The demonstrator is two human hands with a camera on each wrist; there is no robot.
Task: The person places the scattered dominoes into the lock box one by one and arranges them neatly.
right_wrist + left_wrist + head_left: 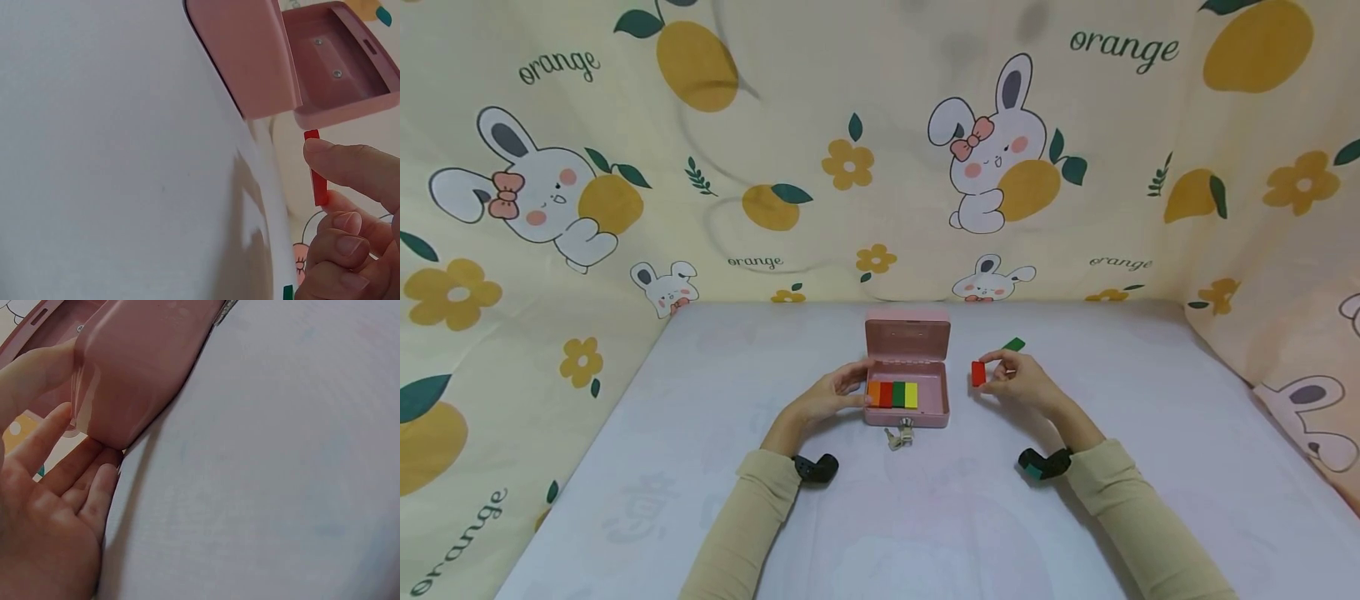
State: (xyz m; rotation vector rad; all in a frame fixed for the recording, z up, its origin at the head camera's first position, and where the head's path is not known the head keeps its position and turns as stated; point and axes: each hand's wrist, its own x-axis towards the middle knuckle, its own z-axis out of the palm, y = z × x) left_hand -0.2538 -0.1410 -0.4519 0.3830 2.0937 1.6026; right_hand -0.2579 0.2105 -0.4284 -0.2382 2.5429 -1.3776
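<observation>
A pink cash box (934, 409) sits on the table with its lid (907, 340) up. Inside, along the left part, an orange block (874, 394), a red block (887, 395), a green block (898, 394) and a yellow block (912, 395) lie side by side. My left hand (831, 396) holds the box's left side, thumb at the rim and fingers against the outer wall. To the right of the box, my right hand (1021, 383) pinches another flat red block (319, 181) between thumb and fingertip, off the table.
Another green block (1015, 343) lies on the table just behind my right hand. Small keys (895, 438) hang from the lock at the box's front. A patterned cloth (850, 225) rises behind the white table (887, 517).
</observation>
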